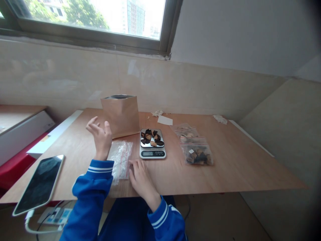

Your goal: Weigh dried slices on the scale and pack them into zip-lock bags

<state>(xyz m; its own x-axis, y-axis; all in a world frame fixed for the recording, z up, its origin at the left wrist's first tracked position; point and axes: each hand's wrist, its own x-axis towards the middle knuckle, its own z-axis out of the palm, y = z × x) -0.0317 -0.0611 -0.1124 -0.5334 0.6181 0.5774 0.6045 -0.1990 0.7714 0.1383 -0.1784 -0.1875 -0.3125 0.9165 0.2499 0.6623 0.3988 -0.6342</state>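
My left hand (100, 140) is raised in front of a brown paper pouch (121, 117), its fingers apart and holding nothing. The pouch stands upright with its top gaping. Low over the table, my right hand (141, 178) has its fingertips at the right edge of some clear zip bags (121, 157); I cannot tell whether it touches them. Just beyond that hand sits a small digital scale (152, 154). On its plate lie several dark, dried pieces (151, 136) with brown insides. The scale's display is lit, but its figures are too small to read.
Filled zip bags (198, 154) of dried pieces overlap on the right. A white card (165, 120) and crumpled white scraps (157, 113) lie at the back. A tablet (40, 183) with a white cable juts over the table's front left edge. A wall and window close off the far side.
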